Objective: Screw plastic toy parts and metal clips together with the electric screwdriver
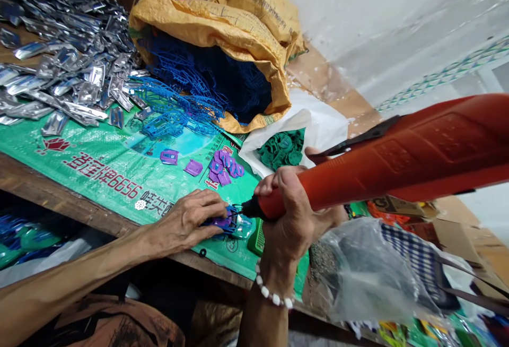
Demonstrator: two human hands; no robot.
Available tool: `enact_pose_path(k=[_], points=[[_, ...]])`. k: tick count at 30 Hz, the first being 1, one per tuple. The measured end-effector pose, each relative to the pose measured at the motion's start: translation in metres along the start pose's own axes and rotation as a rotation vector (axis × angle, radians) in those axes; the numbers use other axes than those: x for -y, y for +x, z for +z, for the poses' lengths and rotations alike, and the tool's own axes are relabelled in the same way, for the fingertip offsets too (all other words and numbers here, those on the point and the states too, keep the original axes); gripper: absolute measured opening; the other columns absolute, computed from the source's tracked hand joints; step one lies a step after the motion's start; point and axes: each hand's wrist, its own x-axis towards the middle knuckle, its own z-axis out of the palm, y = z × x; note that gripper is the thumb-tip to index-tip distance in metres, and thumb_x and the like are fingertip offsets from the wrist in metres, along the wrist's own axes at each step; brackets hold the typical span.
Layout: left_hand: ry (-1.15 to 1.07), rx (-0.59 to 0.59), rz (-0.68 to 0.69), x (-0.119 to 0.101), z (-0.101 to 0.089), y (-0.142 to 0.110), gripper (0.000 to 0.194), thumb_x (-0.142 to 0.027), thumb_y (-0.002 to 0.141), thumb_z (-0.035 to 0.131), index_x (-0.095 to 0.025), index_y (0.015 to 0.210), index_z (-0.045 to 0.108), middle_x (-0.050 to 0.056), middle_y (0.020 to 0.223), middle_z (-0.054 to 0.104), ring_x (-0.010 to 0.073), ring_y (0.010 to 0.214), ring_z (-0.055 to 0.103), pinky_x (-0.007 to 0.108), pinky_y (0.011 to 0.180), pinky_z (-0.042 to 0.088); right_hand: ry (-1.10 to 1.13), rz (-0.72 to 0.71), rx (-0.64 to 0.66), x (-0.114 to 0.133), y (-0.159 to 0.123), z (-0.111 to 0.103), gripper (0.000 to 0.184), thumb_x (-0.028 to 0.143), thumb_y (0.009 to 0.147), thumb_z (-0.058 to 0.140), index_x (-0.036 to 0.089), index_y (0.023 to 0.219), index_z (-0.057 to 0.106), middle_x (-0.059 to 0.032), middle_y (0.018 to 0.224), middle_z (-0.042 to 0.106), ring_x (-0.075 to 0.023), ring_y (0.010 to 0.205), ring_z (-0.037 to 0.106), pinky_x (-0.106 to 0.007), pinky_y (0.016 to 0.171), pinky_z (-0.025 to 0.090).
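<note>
My right hand [292, 214] is wrapped round the front of a red electric screwdriver [389, 145], which tilts down to the left. Its black nose and bit point at a small blue and purple plastic toy car piece [227, 222] near the table's front edge. With fingers curled over that piece, my left hand [194, 218] presses it onto the green sheet [107, 172]; its underside is hidden. Beyond my hands lie several loose purple plastic plates [225, 165]. A white bag [322, 116] of dark green plastic parts [283, 148] stands just behind the screwdriver's nose.
Silvery car-shaped shells [71, 66] are heaped at the far left. An open yellow woven sack [234, 20] spills blue plastic frames [175, 105]. A green basket [258, 238] sits beside my right wrist. Rightward are a clear plastic bag [369, 272] and a checked bag [413, 254].
</note>
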Motion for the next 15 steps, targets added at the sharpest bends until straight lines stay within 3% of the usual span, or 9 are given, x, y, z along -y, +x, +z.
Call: enact_pose_path(k=[5,10,15], points=[[-0.033,-0.039,0.034,0.0049,0.0017,-0.002,0.006,-0.023,0.097,0.064,-0.019,0.101,0.067,0.009,0.118,0.07,0.024,0.112,0.064,0.039,0.098,0.051,0.004,-0.011,0.033,0.0001,-0.0021,-0.001,0.018,0.029,0.079,0.082,0.019,0.078,0.066,0.0056,0.063,0.062,-0.0115,0.047,0.06,-0.027,0.047,0.053],[-0.06,-0.036,0.022,0.0049,0.0013,-0.0025,0.007,-0.024,0.097,0.065,-0.019,0.102,0.066,0.009,0.118,0.07,0.0234,0.114,0.064,0.039,0.1,0.05,0.043,-0.011,0.086,-0.0014,-0.0039,0.0008,0.035,0.028,0.077,0.085,0.026,0.103,0.062,0.008,0.07,0.062,-0.0118,0.046,0.06,-0.026,0.042,0.05],[-0.064,-0.085,0.036,0.0035,0.003,-0.003,0.01,-0.027,0.099,0.064,-0.019,0.105,0.064,0.01,0.114,0.071,0.0238,0.114,0.064,0.039,0.099,0.051,0.002,-0.038,0.103,-0.0048,-0.0073,0.0017,0.024,0.033,0.078,0.084,0.023,0.083,0.063,0.0056,0.066,0.06,-0.0123,0.045,0.057,-0.027,0.04,0.046]])
